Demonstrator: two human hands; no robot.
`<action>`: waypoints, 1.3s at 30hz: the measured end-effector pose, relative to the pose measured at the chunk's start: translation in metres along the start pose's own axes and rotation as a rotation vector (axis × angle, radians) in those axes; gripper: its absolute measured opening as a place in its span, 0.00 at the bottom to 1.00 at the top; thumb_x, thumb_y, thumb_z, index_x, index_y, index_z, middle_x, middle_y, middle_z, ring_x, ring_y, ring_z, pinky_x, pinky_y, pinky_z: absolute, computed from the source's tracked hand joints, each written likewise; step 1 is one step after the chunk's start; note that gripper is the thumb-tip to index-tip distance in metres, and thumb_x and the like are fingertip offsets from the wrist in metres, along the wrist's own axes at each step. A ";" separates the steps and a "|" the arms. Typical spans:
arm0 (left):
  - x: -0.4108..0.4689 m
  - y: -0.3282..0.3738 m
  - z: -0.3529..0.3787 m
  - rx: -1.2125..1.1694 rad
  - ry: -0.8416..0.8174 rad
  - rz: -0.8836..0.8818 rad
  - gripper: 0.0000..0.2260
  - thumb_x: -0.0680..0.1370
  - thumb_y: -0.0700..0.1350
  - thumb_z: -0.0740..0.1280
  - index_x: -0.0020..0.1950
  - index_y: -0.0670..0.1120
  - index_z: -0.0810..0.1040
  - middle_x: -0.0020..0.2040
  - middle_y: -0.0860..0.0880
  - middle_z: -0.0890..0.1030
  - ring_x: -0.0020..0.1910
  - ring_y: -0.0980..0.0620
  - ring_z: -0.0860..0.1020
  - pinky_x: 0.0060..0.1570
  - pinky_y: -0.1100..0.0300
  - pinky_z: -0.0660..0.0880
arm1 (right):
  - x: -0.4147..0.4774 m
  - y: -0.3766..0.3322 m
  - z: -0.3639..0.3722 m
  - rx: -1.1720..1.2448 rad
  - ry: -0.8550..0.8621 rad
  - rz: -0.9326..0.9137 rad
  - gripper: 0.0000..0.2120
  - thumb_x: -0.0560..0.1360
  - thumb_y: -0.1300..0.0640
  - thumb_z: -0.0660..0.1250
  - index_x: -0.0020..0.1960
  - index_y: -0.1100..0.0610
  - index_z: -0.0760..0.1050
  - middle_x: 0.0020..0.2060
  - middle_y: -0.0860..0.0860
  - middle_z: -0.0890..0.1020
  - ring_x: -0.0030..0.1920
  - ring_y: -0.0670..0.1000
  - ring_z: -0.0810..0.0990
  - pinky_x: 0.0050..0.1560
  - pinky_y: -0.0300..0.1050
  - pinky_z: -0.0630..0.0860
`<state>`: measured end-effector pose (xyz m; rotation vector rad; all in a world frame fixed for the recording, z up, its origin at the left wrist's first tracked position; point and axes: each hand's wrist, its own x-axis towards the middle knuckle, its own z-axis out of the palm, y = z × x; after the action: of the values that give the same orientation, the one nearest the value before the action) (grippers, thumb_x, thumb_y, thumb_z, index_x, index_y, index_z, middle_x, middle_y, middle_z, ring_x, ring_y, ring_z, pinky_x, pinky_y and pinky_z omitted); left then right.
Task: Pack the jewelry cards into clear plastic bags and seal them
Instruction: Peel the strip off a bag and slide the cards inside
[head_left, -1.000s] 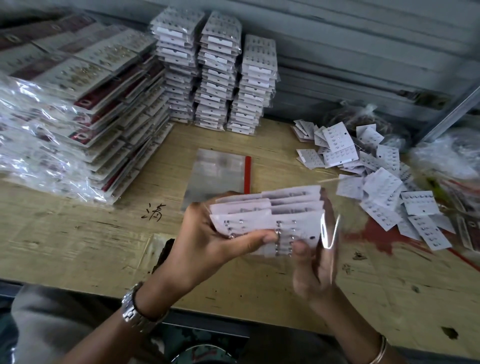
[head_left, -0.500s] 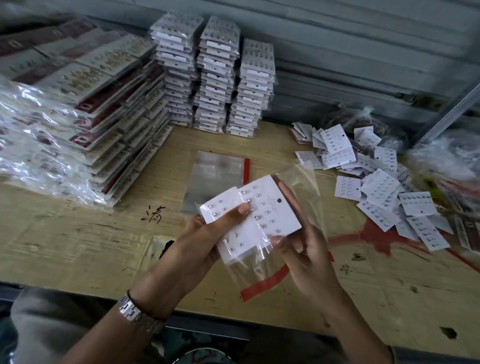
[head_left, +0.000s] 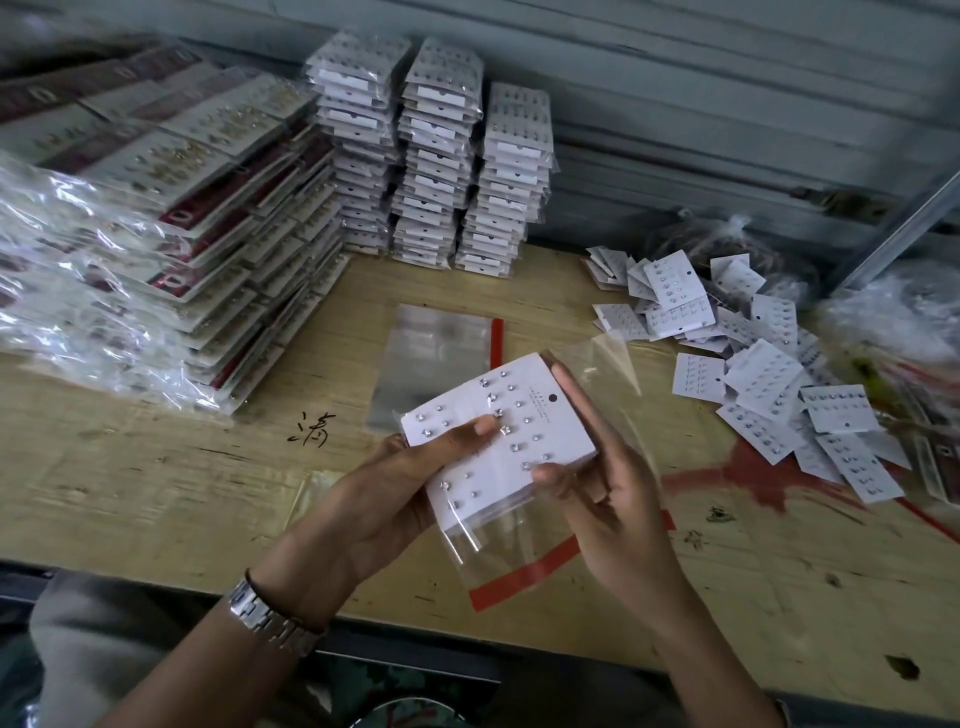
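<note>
Clear plastic bag (head_left: 498, 556), red seal strip nearest the person, runs diagonally beneath the jewelry cards (head_left: 524, 415); the left hand (head_left: 384, 493) pinches the cards' left edge; the right hand (head_left: 608, 499) pinches the bag alongside their right edge.

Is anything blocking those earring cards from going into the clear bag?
Nothing visible does. The left hand grips the earring cards, and the right hand holds the clear bag right against them, with only the person's own fingers nearby.
</note>
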<state>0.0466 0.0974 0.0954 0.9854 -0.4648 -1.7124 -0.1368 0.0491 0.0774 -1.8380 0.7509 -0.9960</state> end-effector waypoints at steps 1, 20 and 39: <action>0.001 0.001 0.000 0.004 -0.004 -0.002 0.15 0.69 0.46 0.75 0.54 0.45 0.85 0.56 0.41 0.84 0.52 0.45 0.84 0.43 0.55 0.82 | 0.000 0.000 0.000 0.013 0.013 -0.008 0.32 0.77 0.44 0.67 0.77 0.48 0.60 0.64 0.44 0.77 0.61 0.44 0.78 0.57 0.39 0.77; 0.014 -0.010 -0.012 -0.216 -0.102 -0.194 0.21 0.76 0.45 0.72 0.67 0.38 0.77 0.66 0.38 0.78 0.66 0.41 0.76 0.60 0.50 0.77 | 0.004 -0.009 -0.012 -0.001 -0.108 0.218 0.29 0.76 0.47 0.64 0.76 0.46 0.62 0.67 0.42 0.76 0.64 0.38 0.75 0.58 0.29 0.73; 0.007 -0.015 -0.012 -0.194 -0.043 -0.157 0.23 0.69 0.45 0.78 0.61 0.39 0.81 0.62 0.39 0.81 0.61 0.40 0.80 0.56 0.48 0.79 | -0.001 -0.005 -0.009 -0.105 -0.194 0.173 0.24 0.83 0.45 0.54 0.78 0.45 0.58 0.75 0.43 0.65 0.76 0.43 0.61 0.76 0.55 0.59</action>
<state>0.0466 0.0983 0.0746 0.8647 -0.2482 -1.8831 -0.1450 0.0486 0.0846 -1.8921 0.8396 -0.6680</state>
